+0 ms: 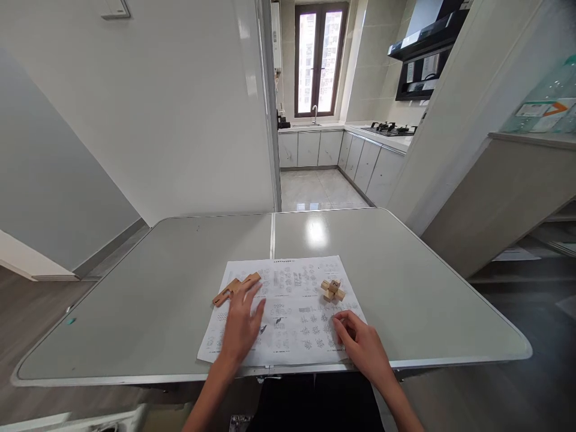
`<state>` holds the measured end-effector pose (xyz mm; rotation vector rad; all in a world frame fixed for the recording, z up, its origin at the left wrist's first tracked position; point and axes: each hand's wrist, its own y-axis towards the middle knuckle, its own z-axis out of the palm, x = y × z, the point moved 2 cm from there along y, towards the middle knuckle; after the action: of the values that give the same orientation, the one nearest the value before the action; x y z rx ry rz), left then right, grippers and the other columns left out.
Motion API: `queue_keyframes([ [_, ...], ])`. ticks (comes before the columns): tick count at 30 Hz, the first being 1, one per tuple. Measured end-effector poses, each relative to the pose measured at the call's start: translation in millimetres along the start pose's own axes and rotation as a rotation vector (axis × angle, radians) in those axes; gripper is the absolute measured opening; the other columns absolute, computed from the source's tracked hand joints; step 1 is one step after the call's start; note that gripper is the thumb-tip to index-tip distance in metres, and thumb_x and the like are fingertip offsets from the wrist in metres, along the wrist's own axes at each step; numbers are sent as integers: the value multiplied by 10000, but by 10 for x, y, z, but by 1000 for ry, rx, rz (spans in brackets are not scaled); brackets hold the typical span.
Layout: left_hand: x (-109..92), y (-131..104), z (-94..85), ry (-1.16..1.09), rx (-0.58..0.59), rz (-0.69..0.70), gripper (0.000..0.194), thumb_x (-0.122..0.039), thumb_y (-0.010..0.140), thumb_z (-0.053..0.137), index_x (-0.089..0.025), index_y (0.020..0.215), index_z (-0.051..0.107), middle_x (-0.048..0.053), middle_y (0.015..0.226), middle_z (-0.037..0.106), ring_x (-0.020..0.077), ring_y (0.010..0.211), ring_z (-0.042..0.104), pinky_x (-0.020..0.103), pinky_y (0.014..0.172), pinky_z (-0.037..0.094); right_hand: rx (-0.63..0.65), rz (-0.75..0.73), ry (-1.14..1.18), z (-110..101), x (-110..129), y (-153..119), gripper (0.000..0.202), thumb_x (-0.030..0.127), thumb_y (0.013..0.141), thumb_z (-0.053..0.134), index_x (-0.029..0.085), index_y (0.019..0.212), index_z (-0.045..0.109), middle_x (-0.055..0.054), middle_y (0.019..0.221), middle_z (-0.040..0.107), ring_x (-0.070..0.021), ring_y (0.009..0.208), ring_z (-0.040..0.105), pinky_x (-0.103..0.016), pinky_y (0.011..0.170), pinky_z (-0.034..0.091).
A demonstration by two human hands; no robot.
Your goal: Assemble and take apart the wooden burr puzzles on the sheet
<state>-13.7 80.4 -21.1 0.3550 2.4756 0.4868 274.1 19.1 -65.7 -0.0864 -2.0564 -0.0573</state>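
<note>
Looks like a home, going by the adjoining kitchen (339, 123): faucet (315, 111), gas stove (390, 129), black range hood (429, 36), white cabinets (308, 148), tiled floor (310, 186).

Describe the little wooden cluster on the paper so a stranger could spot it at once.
On the grey table lies a printed white sheet. Near its right edge, just beyond the right hand, sits the wooden cluster. It has stubby ends jutting several ways, unlike the flatter, browner wooden pieces by the left hand.

The left hand (243, 321), fingers spread, reaches over the sheet (288, 327) at the wooden sticks (236, 288). The right hand (360, 342), loosely curled, sits near the block cluster (333, 290). Beyond the table (432, 306), a window (317, 60) glows.
</note>
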Motion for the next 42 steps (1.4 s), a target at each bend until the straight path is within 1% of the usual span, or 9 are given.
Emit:
queue_keyframes([
  [3,-250,-146,-23,-297,119,-122,328,-412,1054,459,-265,1231,692,72,1402,643,263,1281,611,417,1068,503,0,-25,-19,12,-30,-15,402,585,983,460,241,935,662,13,618,650,-201,574,618,-288,584,451],
  [7,-346,-279,2,-443,250,-218,373,-468,1039,471,-236,1021,762,58,1034,782,238,956,727,330,868,563,-9,-40,-44,9,-10,-40,395,576,994,448,245,930,655,14,619,647,-201,575,615,-279,575,444],
  [12,-304,-328,41,-437,236,-235,350,-469,1022,511,-226,902,732,55,956,767,244,909,702,306,786,527,-37,-48,-67,2,20,-53,386,572,990,455,254,914,660,18,611,645,-199,563,610,-273,567,447],
  [21,-316,-336,41,-444,246,-228,262,-454,981,579,-231,885,676,40,925,736,230,876,674,309,803,506,-38,-49,-71,1,23,-64,377,555,995,453,252,914,662,18,617,639,-197,568,606,-274,574,450],
  [25,-299,-351,45,-452,228,-221,197,-407,918,659,-232,848,601,27,891,701,210,811,651,297,753,509,-12,-39,-68,8,24,-63,387,563,1008,430,252,933,646,20,629,624,-196,581,602,-278,580,445],
  [29,-317,-347,33,-467,203,-211,236,-343,913,633,-228,742,518,26,862,684,202,800,654,288,732,507,-9,-34,-44,12,1,-51,393,578,997,451,246,927,650,24,623,618,-190,576,597,-283,590,446],
  [35,-354,-332,12,-465,216,-219,208,-398,912,660,-223,804,629,27,856,713,205,788,672,294,732,533,71,20,161,-61,24,14,434,635,961,498,228,942,647,33,641,595,-162,512,555,-264,526,461],
  [39,-322,-329,8,-482,213,-265,255,-469,889,706,-235,986,738,40,943,774,216,812,696,335,805,559,-81,-4,95,-157,109,131,454,649,965,481,223,1015,629,26,674,610,-156,499,550,-270,535,462],
  [42,-305,-342,3,-545,200,-290,264,-476,891,709,-222,873,779,55,917,798,243,860,722,345,817,572,-206,-61,-37,-187,200,260,470,625,976,481,219,1179,604,-6,792,687,-168,570,601,-286,595,483],
])
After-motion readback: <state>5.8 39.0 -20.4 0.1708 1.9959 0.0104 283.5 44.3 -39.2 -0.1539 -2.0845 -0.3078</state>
